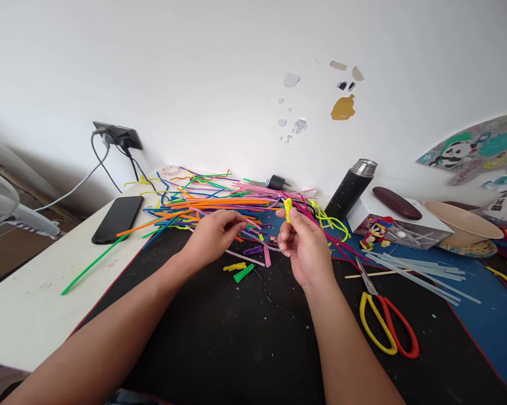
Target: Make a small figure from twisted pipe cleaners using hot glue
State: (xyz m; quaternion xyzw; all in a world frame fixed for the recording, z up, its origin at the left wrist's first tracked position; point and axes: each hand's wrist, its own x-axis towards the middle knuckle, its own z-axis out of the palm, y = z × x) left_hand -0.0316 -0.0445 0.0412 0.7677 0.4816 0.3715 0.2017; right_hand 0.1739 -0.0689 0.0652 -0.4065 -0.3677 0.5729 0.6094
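Note:
My right hand (pixel 306 247) is raised over the black mat (pixel 236 337), its fingers pinched on a short folded yellow pipe cleaner piece (pixel 287 209). My left hand (pixel 215 233) hovers low at the near edge of a big pile of coloured pipe cleaners (pixel 211 205), fingers curled together over the strands; whether it grips one I cannot make out. Between the hands lie short folded pieces: a yellow one (pixel 234 266), a green one (pixel 243 273), a purple one (pixel 253 250) and a pink one (pixel 267 256).
Red-and-yellow scissors (pixel 384 320) lie at the right beside clear glue sticks (pixel 417 273). A black flask (pixel 351 190) stands at the back, a phone (pixel 117 218) on the white table at left, a fan (pixel 4 208) at far left. A long green pipe cleaner (pixel 93 263) crosses the table.

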